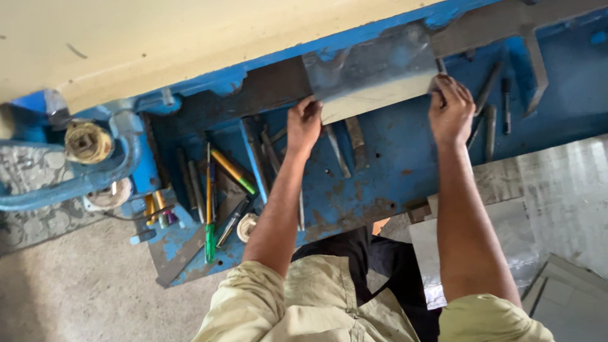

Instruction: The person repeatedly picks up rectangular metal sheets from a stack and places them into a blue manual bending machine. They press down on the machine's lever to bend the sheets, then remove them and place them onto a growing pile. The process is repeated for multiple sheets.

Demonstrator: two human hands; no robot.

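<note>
A shiny rectangular metal sheet [373, 73] lies on the bed of a blue machine [386, 164], its far edge under the machine's dark bar [272, 85]. My left hand [304, 123] grips the sheet's left near corner. My right hand [451, 109] holds its right edge, fingers curled over it. Both forearms reach up from my khaki sleeves at the bottom of the view.
Screwdrivers, pens and metal rods [218, 190] lie on the blue bed to the left. Dark chisels or rods [494, 107] lie right of my right hand. Stacked metal sheets [557, 209] rest at the right. A blue pipe frame with a round knob [88, 142] stands at left.
</note>
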